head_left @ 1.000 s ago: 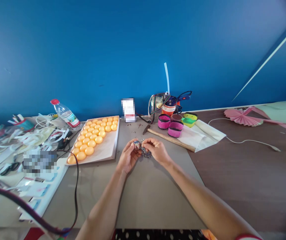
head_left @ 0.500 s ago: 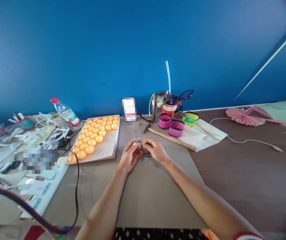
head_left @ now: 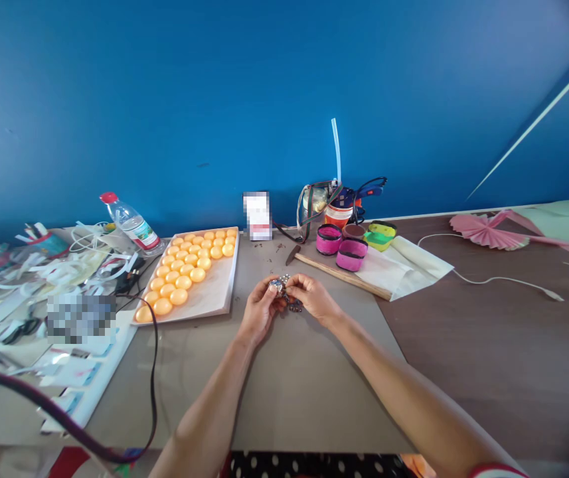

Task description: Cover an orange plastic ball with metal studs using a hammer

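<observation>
Over the grey mat (head_left: 309, 398), my left hand (head_left: 258, 311) is closed around a shiny beaded piece of jewellery (head_left: 277, 288), thumb on top. The piece has a round glittering part, and a dark beaded strand hangs below between my hands. My right hand (head_left: 315, 300) pinches at the right edge of the same piece with thumb and forefinger. What exactly lies between those fingertips is too small to tell. Just beyond my hands rests a hammer (head_left: 341, 273) with a wooden handle, its head pointing left.
A tray (head_left: 209, 292) of glossy orange domes stands left, with a plastic bottle (head_left: 135, 226) behind it. Pink cups (head_left: 351, 255) and a white sheet (head_left: 416, 265) lie right. A dark cable (head_left: 153, 378) loops at the left front. Clutter covers the far left.
The beaded piece has turned slightly in my fingers, and its round part faces up more. Both hands stay in nearly the same place, still gripping it.
</observation>
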Demonstrator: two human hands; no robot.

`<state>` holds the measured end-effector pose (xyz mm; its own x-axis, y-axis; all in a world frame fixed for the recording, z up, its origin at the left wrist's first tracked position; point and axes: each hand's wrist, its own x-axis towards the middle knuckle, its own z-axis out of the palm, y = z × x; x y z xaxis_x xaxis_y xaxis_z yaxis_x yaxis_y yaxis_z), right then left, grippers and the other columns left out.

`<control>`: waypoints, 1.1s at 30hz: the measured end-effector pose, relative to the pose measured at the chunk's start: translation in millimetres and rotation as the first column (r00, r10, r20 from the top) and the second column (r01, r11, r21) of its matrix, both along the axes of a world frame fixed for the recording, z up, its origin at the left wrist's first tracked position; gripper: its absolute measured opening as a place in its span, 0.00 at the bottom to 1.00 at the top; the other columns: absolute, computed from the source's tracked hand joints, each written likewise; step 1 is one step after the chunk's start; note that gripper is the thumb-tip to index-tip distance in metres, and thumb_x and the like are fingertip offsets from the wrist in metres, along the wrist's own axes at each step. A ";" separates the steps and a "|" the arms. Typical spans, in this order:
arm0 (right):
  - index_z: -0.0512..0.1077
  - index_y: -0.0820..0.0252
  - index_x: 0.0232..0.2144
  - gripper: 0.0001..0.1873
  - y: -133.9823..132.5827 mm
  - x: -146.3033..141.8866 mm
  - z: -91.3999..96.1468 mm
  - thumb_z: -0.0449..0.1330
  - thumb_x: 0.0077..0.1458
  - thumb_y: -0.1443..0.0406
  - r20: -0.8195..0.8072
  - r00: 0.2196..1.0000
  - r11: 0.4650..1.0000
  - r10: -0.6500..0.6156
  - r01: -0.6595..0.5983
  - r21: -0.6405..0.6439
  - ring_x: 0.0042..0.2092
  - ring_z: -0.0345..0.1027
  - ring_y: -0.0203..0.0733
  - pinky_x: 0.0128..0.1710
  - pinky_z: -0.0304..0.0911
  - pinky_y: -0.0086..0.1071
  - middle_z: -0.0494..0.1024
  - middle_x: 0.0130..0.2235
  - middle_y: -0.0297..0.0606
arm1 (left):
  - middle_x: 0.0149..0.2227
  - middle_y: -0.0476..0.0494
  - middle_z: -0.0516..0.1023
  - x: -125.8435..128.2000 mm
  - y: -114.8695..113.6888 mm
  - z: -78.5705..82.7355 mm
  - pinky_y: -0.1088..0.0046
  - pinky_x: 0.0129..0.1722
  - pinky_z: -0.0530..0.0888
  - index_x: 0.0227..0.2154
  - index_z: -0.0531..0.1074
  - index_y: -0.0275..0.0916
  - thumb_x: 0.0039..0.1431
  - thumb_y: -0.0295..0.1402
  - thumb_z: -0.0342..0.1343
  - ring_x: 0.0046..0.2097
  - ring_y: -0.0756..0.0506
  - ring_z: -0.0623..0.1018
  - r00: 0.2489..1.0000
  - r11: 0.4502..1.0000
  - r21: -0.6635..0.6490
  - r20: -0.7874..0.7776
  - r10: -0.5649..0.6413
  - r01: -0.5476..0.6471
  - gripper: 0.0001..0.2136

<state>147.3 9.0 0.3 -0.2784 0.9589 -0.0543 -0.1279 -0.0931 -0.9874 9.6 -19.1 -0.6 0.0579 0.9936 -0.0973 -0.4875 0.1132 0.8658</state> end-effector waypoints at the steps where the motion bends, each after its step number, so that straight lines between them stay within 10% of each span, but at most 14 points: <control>1: 0.65 0.59 0.25 0.08 -0.5 -0.2 1.6 0.58 0.41 0.62 0.010 1.000 1.000 0.001 -0.001 0.001 0.25 0.59 0.31 0.25 0.54 0.26 0.66 0.21 0.26 | 0.29 0.46 0.74 0.6 -0.3 0.2 0.76 0.24 0.67 0.42 0.68 0.35 0.49 0.37 0.60 0.25 0.52 0.72 1.000 1.000 0.001 -0.006 0.005 -0.005 0.18; 12: 0.64 0.59 0.23 0.05 -2.6 -0.7 4.3 0.56 0.41 0.63 0.164 0.986 0.998 -0.039 0.032 0.046 0.22 0.57 0.31 0.22 0.53 0.26 0.65 0.18 0.26 | 0.29 0.47 0.74 2.7 -1.9 -6.4 0.75 0.24 0.68 0.43 0.68 0.36 0.50 0.38 0.59 0.24 0.52 0.71 0.985 0.998 0.055 -0.166 0.044 -0.035 0.18; 19: 0.62 0.58 0.23 0.09 -3.7 -3.0 14.9 0.58 0.43 0.60 0.000 0.994 0.988 -0.110 0.109 0.112 0.22 0.56 0.31 0.23 0.54 0.26 0.63 0.19 0.26 | 0.30 0.45 0.75 3.0 -0.3 6.1 0.74 0.26 0.70 0.43 0.69 0.36 0.50 0.37 0.59 0.26 0.50 0.73 0.996 0.999 0.033 0.084 0.001 -0.004 0.18; 26: 0.67 0.59 0.29 0.08 13.2 24.5 -0.7 0.53 0.49 0.60 0.183 0.844 0.812 -0.505 0.392 0.432 0.28 0.61 0.35 0.30 0.57 0.29 0.70 0.26 0.33 | 0.38 0.39 0.75 -6.2 1.9 10.9 0.76 0.26 0.69 0.46 0.67 0.36 0.53 0.36 0.56 0.29 0.51 0.73 0.961 0.992 0.001 0.248 -0.119 0.122 0.17; 33: 0.67 0.59 0.27 0.09 20.2 28.9 -18.8 0.49 0.51 0.64 0.359 0.780 0.780 -0.513 0.249 0.573 0.33 0.64 0.38 0.35 0.57 0.31 0.72 0.29 0.36 | 0.39 0.39 0.74 -8.1 -0.2 11.3 0.78 0.25 0.66 0.44 0.68 0.36 0.53 0.38 0.56 0.26 0.54 0.69 0.946 0.988 0.005 0.291 -0.146 0.151 0.16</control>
